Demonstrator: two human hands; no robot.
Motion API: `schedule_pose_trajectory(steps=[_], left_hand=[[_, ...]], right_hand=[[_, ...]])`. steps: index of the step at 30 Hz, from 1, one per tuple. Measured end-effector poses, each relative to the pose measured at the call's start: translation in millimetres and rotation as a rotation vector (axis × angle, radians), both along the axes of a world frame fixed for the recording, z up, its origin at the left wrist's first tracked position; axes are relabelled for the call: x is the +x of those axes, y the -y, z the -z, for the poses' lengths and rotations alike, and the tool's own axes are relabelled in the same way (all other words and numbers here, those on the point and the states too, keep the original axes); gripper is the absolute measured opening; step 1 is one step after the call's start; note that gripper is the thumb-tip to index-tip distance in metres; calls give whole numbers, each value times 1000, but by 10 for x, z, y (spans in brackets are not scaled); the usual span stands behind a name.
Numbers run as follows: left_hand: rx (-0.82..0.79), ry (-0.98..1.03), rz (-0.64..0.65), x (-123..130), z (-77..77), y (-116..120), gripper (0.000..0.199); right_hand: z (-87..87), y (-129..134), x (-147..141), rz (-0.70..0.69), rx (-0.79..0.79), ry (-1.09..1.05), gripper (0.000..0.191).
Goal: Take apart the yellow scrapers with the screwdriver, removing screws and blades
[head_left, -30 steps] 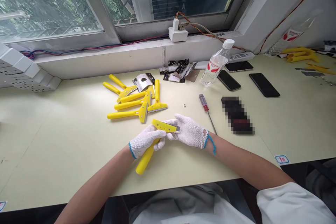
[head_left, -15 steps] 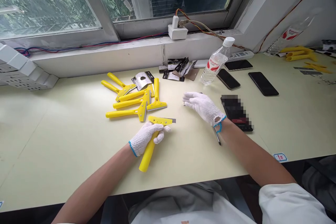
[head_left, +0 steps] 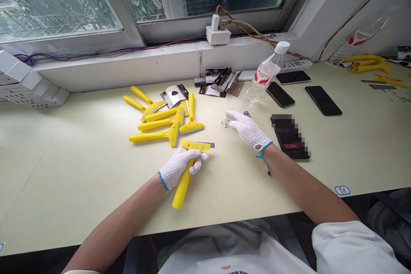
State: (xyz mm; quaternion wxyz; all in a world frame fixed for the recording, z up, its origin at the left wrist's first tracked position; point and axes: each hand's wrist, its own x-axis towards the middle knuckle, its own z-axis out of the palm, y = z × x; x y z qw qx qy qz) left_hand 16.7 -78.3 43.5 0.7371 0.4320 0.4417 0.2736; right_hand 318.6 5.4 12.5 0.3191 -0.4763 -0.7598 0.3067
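My left hand (head_left: 181,166), in a white knit glove, is wrapped round the handle of a yellow scraper (head_left: 182,188). A grey blade juts out to the right from the scraper's head. My right hand (head_left: 245,128), gloved too, rests low over the table with its fingers stretched together and nothing visibly gripped. Beneath it lies a screwdriver (head_left: 266,166), mostly hidden; its tip and the end of its handle show. A few tiny metal screws (head_left: 225,125) lie by the right fingertips. Several more yellow scrapers (head_left: 157,137) are grouped beyond my left hand.
Blade packaging cards (head_left: 212,90) lie near the window wall. A water bottle (head_left: 263,76) stands behind my right hand, with phones (head_left: 323,101) around it. Another phone (head_left: 290,147) lies beside my right wrist. White boxes (head_left: 28,81) are stacked at the left.
My right hand has shifted slightly and flattened toward the table, and the tiny screws now show beside its fingers. My left hand keeps the scraper in nearly the same place.
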Motion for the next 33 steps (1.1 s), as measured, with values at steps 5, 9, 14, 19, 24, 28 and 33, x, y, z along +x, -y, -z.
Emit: schedule_pose_trajectory(steps=[5,9,14,19,24,28,33], left_hand=[[-5,9,4,2,-9,3,32],[12,25,-8,23,-24,19,26],[23,-51,33,72,-59,35,23],[58,-79,59,91,-53,34,23],[57,-78,47,90,-36,34,23],[42,-38,23,70,-27,38,23],[47,11,78,21,-40,29,23]], right_hand=[[-126,83,-169,191,-5,58,51],[-268,278,-364,70,270,76,29],[-304,523,-596,-320,490,73,14],[-222,620,-735,-311,530,157,12],[-156,614,-757,-249,517,131,11],[-255,533,-641,-96,339,35,18],[-500,442,-473,-190,-390,65,18]])
